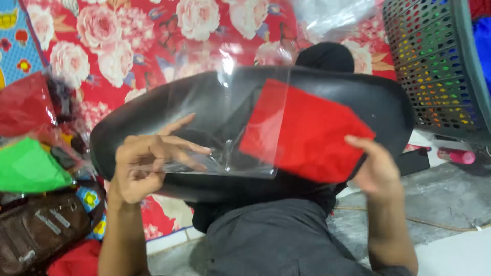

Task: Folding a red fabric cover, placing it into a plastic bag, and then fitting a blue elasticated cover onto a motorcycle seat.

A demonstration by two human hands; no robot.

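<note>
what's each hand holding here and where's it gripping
Left hand pinches the clear plastic bag at its lower left edge; right hand holds the red folded cloth by its right corner.

Left hand (146,166): raised in front of the body, back of the hand toward the camera, forearm rising from six o'clock. Fingers curled in a pinch, index finger extended toward two o'clock, remaining fingertips pointing to three o'clock.

Right hand (376,171): raised at the same height, well apart from the left, forearm bare and rising from five o'clock. Fingers closed in a grip, fingertips directed to ten o'clock. Thumb not visible. Both wrists are straight.
</note>
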